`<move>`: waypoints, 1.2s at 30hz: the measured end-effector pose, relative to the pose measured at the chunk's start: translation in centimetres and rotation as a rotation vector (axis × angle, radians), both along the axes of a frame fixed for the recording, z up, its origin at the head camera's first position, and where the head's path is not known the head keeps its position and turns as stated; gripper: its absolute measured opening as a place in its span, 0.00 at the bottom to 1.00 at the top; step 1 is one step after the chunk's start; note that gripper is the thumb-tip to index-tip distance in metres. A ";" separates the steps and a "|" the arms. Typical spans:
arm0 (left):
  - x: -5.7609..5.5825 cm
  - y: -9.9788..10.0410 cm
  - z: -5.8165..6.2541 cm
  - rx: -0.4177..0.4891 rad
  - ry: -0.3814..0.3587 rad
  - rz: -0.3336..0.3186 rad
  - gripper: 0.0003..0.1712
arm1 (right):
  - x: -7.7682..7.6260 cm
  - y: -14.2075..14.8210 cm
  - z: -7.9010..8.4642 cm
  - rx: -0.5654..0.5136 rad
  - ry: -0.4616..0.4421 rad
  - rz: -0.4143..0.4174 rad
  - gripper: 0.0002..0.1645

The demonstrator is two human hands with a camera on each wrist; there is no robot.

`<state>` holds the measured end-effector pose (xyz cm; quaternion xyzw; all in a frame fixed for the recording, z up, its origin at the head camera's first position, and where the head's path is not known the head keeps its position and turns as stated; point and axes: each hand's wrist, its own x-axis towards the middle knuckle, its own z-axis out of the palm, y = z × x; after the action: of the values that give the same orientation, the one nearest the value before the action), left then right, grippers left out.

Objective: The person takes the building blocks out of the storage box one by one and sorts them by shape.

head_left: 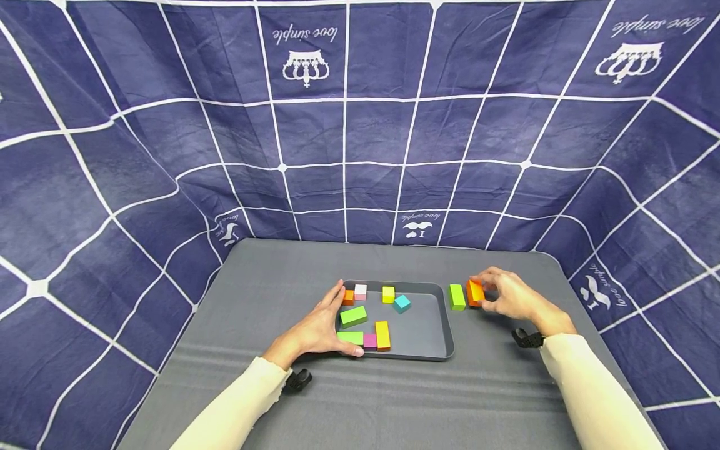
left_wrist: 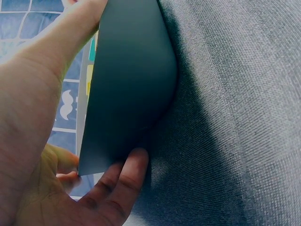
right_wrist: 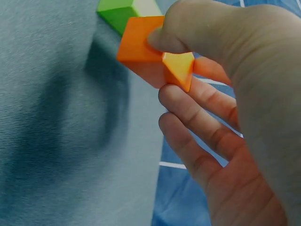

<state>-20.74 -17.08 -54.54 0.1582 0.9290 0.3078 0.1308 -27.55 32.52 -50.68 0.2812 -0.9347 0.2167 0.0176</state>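
My left hand (head_left: 322,326) holds the left end of a shallow dark grey tray (head_left: 419,358), fingers along its left side and thumb at the front rim. In the left wrist view, fingertips press low against the tray's outer wall (left_wrist: 131,84). My right hand (head_left: 509,295) pinches an orange block (head_left: 475,292) between thumb and fingers, to the right of the tray. Beside that block, a light green block (head_left: 457,297) stands on the cloth. The right wrist view has the thumb on the orange block's face and two lower fingers extended below it.
Inside the tray lie an orange cube (head_left: 349,298), a pale pink cube (head_left: 360,292), a yellow cube (head_left: 388,294), a teal cube (head_left: 402,304), two green blocks (head_left: 353,317), a purple cube (head_left: 369,341) and a yellow-orange block (head_left: 382,336). Blue gridded cloth (head_left: 382,131) surrounds the grey table (head_left: 416,400).
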 end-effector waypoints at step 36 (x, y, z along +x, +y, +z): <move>-0.1 -0.1 -0.1 0.018 0.008 -0.012 0.94 | 0.6 -0.5 -0.9 0.036 0.043 -0.063 0.33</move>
<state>-20.86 -17.21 -54.63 0.1663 0.9258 0.3146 0.1278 -26.98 32.06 -51.53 0.2563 -0.9463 0.1929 0.0394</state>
